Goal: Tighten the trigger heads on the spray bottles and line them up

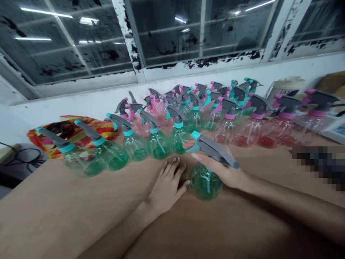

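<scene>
A green spray bottle point(206, 185) with a grey and teal trigger head stands on the wooden table, close in front of me. My right hand point(228, 172) is wrapped round its neck, just under the head. Flat on the table to the left of that bottle rests my left hand point(168, 183), fingers spread, its thumb beside the bottle's body. Whether the thumb touches the bottle I cannot tell. Just beyond my hands stand more green bottles in a row, among them one bottle point(158, 144) with a teal collar.
Pink-collared spray bottles point(244, 135) line the right, with many more crowded behind. A red and yellow bag point(107, 127) lies back left, near black cables point(24, 156). A pale tub point(288, 86) stands back right. Windows point(199, 32) rise above the white wall.
</scene>
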Demonstrator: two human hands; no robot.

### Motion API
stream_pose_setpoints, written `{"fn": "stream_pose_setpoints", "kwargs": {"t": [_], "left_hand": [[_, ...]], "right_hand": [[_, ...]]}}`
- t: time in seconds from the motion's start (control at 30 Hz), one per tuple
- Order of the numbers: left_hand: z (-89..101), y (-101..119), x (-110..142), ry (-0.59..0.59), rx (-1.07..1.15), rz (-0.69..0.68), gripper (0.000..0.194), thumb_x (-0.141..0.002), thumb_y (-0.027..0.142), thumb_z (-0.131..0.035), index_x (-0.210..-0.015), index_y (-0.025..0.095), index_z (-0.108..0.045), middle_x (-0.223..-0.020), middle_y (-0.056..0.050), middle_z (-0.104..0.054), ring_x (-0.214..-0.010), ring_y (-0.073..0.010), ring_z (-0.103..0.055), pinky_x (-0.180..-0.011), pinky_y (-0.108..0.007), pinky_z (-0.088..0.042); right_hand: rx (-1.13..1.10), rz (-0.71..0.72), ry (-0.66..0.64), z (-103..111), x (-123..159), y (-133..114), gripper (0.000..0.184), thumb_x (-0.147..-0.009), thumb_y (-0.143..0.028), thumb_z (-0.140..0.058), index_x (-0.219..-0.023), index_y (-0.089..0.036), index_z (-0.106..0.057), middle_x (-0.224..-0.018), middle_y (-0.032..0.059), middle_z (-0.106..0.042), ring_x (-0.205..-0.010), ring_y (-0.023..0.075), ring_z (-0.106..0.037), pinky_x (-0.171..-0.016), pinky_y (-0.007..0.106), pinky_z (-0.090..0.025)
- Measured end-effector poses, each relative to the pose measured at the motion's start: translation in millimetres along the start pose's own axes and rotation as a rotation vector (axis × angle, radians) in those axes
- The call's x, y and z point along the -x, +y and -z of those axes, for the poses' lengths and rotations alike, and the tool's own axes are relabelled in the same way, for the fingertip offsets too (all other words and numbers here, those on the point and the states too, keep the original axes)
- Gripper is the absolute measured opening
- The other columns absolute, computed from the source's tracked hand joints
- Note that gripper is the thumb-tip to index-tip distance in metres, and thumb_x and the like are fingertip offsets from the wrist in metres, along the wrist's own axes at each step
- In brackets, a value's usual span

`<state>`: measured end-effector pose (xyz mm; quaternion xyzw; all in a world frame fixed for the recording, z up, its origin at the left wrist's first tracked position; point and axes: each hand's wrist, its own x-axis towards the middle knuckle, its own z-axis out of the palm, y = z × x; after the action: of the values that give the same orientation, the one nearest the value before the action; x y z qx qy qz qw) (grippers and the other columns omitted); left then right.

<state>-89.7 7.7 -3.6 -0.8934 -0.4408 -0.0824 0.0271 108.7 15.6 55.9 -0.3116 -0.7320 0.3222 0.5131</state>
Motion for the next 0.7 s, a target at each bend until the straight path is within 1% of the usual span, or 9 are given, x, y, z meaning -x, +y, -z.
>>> {"fn": "stream_pose_setpoints", "kwargs": {"t": [0.13, 0.23, 0.33, 0.43, 0.57, 0.63, 0.7], "left_hand": [[-0.9, -0.3, 0.1, 0.0, -0.012, 0.009, 0.049, -0.094, 0.037, -0.049, -0.136, 0.011, -0.044, -0.144, -0.017, -0.042, -0.134, -0.0307, -0.037, -0.109, -0.049, -0.03], [-1.1, -0.5, 0.4, 0.016, -0.003, 0.003, 0.048, -0.094, 0.037, -0.049, -0.135, 0.012, -0.044, -0.144, -0.017, -0.042, -0.133, -0.0306, -0.038, -0.108, -0.05, -0.031], [-0.8, -1.0, 1.0, 0.02, 0.002, 0.001, 0.047, -0.094, 0.036, -0.049, -0.136, 0.013, -0.043, -0.143, -0.016, -0.043, -0.133, -0.0305, -0.038, -0.107, -0.05, -0.032], [-1.5, -1.8, 1.5, 0.028, 0.005, 0.004, 0.048, -0.095, 0.038, -0.048, -0.136, 0.013, -0.044, -0.143, -0.016, -0.043, -0.133, -0.0304, -0.038, -0.108, -0.05, -0.032], [-3.3, -2.3, 1.6, 0.044, -0.001, 0.004, 0.049, -0.095, 0.04, -0.047, -0.135, 0.012, -0.044, -0.144, -0.017, -0.042, -0.134, -0.03, -0.037, -0.109, -0.049, -0.031], [-3.5, -2.2, 1.6, 0.043, -0.008, 0.002, 0.049, -0.095, 0.041, -0.046, -0.135, 0.012, -0.044, -0.144, -0.017, -0.042, -0.134, -0.0298, -0.037, -0.109, -0.049, -0.031], [-3.5, -2.2, 1.8, 0.031, -0.018, 0.004, 0.049, -0.095, 0.041, -0.047, -0.135, 0.012, -0.044, -0.144, -0.017, -0.042, -0.134, -0.0299, -0.037, -0.108, -0.049, -0.031]], "right_hand": [[-0.053, -0.009, -0.007, -0.6, -0.3, -2.2, 0.023, -0.087, -0.032, -0.059, -0.108, -0.03, -0.065, -0.092, 0.0005, -0.07, -0.094, 0.0192, -0.066, -0.09, 0.039, -0.049], [-0.082, -0.047, 0.002, -0.5, 0.0, -3.2, 0.021, -0.085, -0.034, -0.06, -0.106, -0.03, -0.065, -0.096, 0.0006, -0.07, -0.094, 0.0193, -0.065, -0.088, 0.038, -0.05], [-0.079, -0.066, -0.002, 1.2, 0.9, -2.3, 0.016, -0.085, -0.037, -0.061, -0.097, -0.028, -0.065, -0.088, 0.0001, -0.069, -0.086, 0.0188, -0.065, -0.083, 0.037, -0.05], [-0.022, -0.067, 0.006, 4.0, 2.6, -0.4, 0.011, -0.086, -0.036, -0.06, -0.087, -0.026, -0.064, -0.077, -0.0011, -0.064, -0.079, 0.0174, -0.062, -0.076, 0.034, -0.049], [0.033, -0.091, -0.017, 6.9, 6.0, 1.1, 0.015, -0.086, -0.033, -0.06, -0.074, -0.023, -0.059, -0.069, -0.0031, -0.054, -0.067, 0.0135, -0.053, -0.063, 0.029, -0.043], [0.024, -0.097, -0.03, 7.7, 6.6, 0.9, 0.017, -0.086, -0.034, -0.06, -0.073, -0.023, -0.058, -0.069, -0.0032, -0.053, -0.066, 0.0131, -0.052, -0.063, 0.029, -0.043], [0.011, -0.093, -0.035, 7.9, 5.5, 0.0, 0.015, -0.087, -0.036, -0.058, -0.078, -0.024, -0.06, -0.069, -0.0028, -0.055, -0.067, 0.0139, -0.053, -0.066, 0.03, -0.044]]}}
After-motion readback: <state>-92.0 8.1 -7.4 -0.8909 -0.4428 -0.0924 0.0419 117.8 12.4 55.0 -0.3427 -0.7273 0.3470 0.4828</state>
